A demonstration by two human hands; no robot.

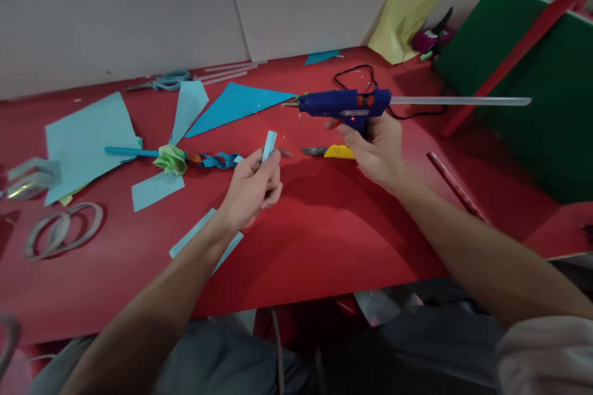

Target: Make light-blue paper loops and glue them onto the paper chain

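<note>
My left hand (254, 188) is closed on a small folded strip of light blue paper (269, 144), held upright above the red table (324, 241). My right hand (374, 148) grips the handle of a blue hot glue gun (345, 105). Its nozzle points left, a little above and to the right of the strip, not touching it. A long clear glue stick (463, 100) juts out of the gun's back, and a small red light glows on its side. Its black cord (356, 74) runs away behind it.
A yellow-handled cutter (331, 152) lies under the gun. A teal stick with a green paper flower and blue paper chain (176, 158) lies left of my left hand. Blue paper pieces (86, 139), scissors (164, 81), tape rolls (62, 231), a green board (523, 86) and yellow paper (407, 12) surround them.
</note>
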